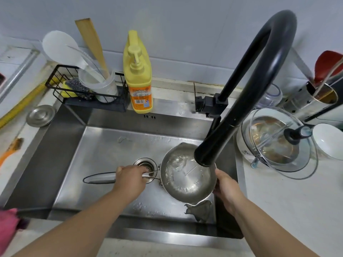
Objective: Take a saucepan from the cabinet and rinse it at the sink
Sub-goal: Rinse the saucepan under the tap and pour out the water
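Note:
A small steel saucepan [187,175] hangs over the steel sink [104,145], right of the drain [146,165]. Water swirls in its bowl and spills from the near spout onto the sink floor. My left hand [130,179] grips the long metal handle, which points left. My right hand [227,188] holds the pan's right rim. The black arched faucet [209,151] ends just above the pan's right side and hides part of the rim.
A yellow soap bottle [139,80] and a black rack [87,89] with sponge and utensil cup stand behind the sink. A glass lid over a pot [278,141], a white bowl [328,141] and a steel utensil holder [315,99] crowd the right counter.

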